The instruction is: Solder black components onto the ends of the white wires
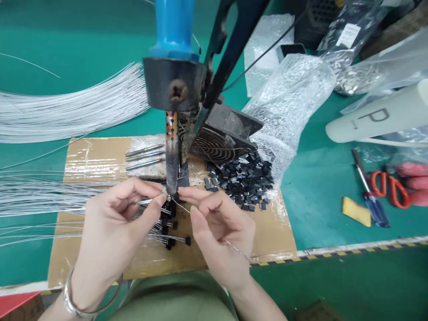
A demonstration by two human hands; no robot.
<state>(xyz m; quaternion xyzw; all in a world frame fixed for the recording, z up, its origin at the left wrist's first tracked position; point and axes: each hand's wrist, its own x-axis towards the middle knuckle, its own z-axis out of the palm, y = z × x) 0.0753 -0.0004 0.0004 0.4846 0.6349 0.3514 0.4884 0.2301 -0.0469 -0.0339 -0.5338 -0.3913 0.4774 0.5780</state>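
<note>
A blue-handled soldering iron hangs point down from a black stand. My left hand is left of its tip, thumb and forefinger pinched on the end of a thin wire. My right hand is right of the tip, closed on a thin solder wire that runs through the palm. Its forefinger reaches to the tip, where a small part is mostly hidden. Under the hands lie several wires with black connectors. A pile of small black connectors lies behind my right hand.
Cardboard covers the work spot. A small fan stands behind the iron. White wires lie at the left, and metal rods nearer. Bubble wrap, a white cup, orange-handled scissors, a screwdriver and a yellow sponge are at the right.
</note>
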